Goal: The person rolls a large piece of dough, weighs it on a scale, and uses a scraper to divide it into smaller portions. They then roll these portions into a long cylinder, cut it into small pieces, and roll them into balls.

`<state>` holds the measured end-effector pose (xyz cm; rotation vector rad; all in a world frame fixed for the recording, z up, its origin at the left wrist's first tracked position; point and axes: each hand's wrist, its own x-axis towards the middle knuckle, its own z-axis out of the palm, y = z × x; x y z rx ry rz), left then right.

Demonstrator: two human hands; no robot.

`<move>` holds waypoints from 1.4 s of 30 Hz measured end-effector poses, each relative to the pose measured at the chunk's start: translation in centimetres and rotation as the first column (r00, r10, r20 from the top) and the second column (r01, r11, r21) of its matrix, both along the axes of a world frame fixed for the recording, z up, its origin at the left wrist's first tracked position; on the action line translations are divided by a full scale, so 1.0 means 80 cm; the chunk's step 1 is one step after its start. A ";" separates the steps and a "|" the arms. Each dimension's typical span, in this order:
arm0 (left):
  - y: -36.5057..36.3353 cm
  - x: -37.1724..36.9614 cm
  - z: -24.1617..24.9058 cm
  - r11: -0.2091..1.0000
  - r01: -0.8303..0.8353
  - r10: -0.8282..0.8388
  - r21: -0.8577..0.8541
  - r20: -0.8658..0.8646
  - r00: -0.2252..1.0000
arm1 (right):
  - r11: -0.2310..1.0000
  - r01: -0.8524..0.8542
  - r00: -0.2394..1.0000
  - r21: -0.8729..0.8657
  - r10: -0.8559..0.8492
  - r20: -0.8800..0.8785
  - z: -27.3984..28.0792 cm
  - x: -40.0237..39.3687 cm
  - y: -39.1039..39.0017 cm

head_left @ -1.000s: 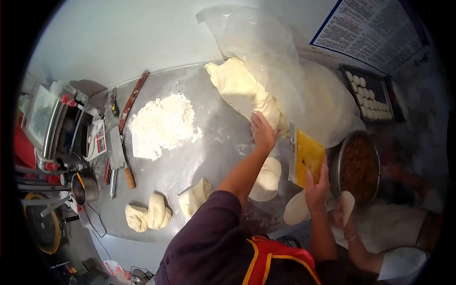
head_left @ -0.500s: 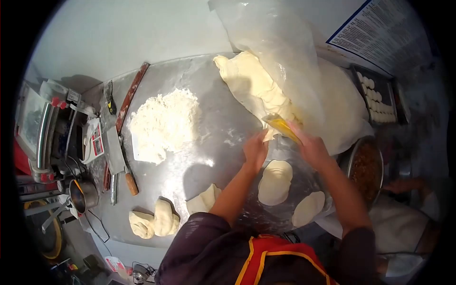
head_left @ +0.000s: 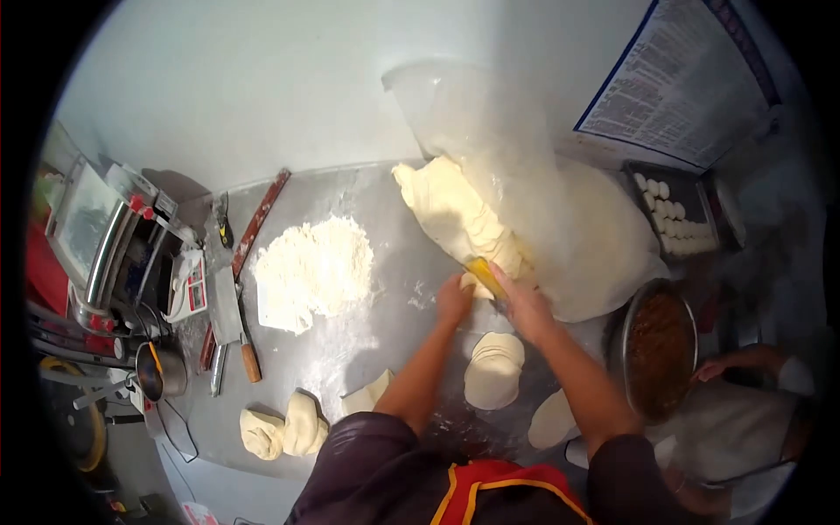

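A long mass of pale dough [head_left: 451,201] lies on the steel table, partly under a clear plastic sheet [head_left: 516,131]. My right hand [head_left: 527,311] is closed around a yellow-handled dough scraper [head_left: 484,275], whose edge is at the dough's near end. My left hand [head_left: 453,299] has its fingers closed on that end of the dough, just left of the scraper. Below my hands sits a stack of flat dough rounds [head_left: 494,372]. A further flat dough piece [head_left: 549,420] is partly hidden behind my right forearm.
A flour heap [head_left: 315,271] is left of centre. Leftward lie a cleaver [head_left: 227,311], a wooden stick [head_left: 262,220] and a scale [head_left: 188,284]. Dough lumps [head_left: 302,424] sit near the front edge. Rightward are a bowl of filling [head_left: 661,350], a tray [head_left: 674,206] and another person's hand [head_left: 710,369].
The view has tilted up, so the table sits lower in the picture. My right hand and the scraper have come closer to my left hand at the dough's near end.
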<state>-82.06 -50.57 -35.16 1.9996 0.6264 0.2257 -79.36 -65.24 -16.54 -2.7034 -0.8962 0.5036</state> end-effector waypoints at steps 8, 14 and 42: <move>0.047 -0.209 0.031 -0.048 0.503 0.288 -0.863 0.470 0.834 | 0.821 0.222 0.975 0.526 -0.180 -0.131 0.053 -0.138 -0.157; 0.028 -0.377 0.149 -0.028 0.355 0.565 -0.935 0.278 0.777 | 0.807 0.145 0.989 0.572 -0.114 -0.091 -0.010 -0.236 -0.239; -0.459 -1.234 0.143 0.363 0.290 0.866 -0.885 0.206 -0.455 | 0.357 -0.648 0.207 0.673 0.932 -0.296 -0.095 -0.766 -0.206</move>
